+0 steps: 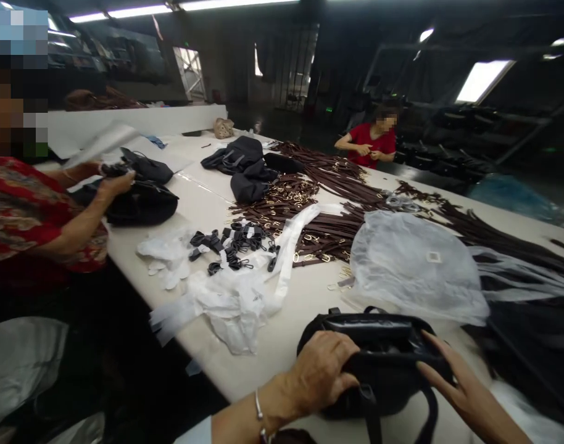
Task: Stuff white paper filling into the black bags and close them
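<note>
A black handbag (388, 385) stands on the table's near edge, its top gaping and its dark lining showing. My left hand (321, 373) has its fingers curled over the bag's near left rim, the fingertips partly hidden inside. On the right end of the rim, my right hand (462, 385) grips with thumb and fingers; some of its fingers are hidden. Straps hang down the bag's near side. Just behind the bag lies a puffed translucent white plastic bag (411, 265).
The white table (305, 296) carries crumpled white wrapping (236, 302), short black straps with clips (236, 243), many brown straps with gold hooks (328, 231) and black bags (240, 160). A co-worker (41, 228) at left handles another black bag; a person in red (369, 142) stands across.
</note>
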`<control>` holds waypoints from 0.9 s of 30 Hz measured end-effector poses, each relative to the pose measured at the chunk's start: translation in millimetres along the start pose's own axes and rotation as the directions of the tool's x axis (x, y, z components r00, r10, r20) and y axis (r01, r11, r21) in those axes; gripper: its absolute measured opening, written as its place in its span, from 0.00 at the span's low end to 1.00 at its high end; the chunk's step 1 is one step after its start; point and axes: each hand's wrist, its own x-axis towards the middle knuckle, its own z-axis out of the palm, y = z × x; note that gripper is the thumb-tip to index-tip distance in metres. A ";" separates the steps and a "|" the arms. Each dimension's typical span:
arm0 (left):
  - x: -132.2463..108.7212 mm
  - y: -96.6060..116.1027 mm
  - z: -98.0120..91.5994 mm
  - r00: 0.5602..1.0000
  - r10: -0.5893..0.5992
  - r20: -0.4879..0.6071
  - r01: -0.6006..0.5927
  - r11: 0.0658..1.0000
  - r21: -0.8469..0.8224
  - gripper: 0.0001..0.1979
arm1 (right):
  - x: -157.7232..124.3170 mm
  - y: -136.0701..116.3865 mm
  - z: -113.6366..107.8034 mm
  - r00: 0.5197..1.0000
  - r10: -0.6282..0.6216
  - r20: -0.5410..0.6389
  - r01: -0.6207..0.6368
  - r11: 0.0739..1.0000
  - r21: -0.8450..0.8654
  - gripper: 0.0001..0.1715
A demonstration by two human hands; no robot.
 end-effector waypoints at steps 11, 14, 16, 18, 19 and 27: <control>-53.1 -80.8 -53.9 0.752 -0.529 0.394 0.659 0.584 -0.474 0.18 | -24.5 -31.9 -13.3 0.958 0.280 0.060 -0.284 0.954 0.092 0.46; -51.6 -73.9 -48.9 0.751 -0.488 0.445 0.661 0.559 -0.501 0.20 | -30.2 -46.3 -14.0 0.964 0.265 -0.032 -0.264 0.964 0.034 0.42; -46.2 -68.5 -48.7 0.773 -0.506 0.384 0.635 0.613 -0.470 0.19 | -30.1 -53.4 -18.2 0.962 0.261 -0.076 -0.258 0.965 0.039 0.40; -40.9 -64.7 -49.3 0.794 -0.507 0.334 0.607 0.689 -0.396 0.16 | -24.0 -55.9 -24.9 0.937 0.331 -0.110 -0.322 0.942 0.092 0.40; -38.8 -63.8 -49.0 0.800 -0.507 0.322 0.598 0.722 -0.350 0.12 | -18.5 -55.3 -28.3 0.914 0.384 -0.130 -0.369 0.921 0.121 0.41; -11.9 -75.2 -33.1 0.704 -0.405 0.583 0.700 0.532 -0.476 0.18 | 24.1 -47.6 -19.8 0.908 0.419 0.029 -0.418 0.895 0.157 0.30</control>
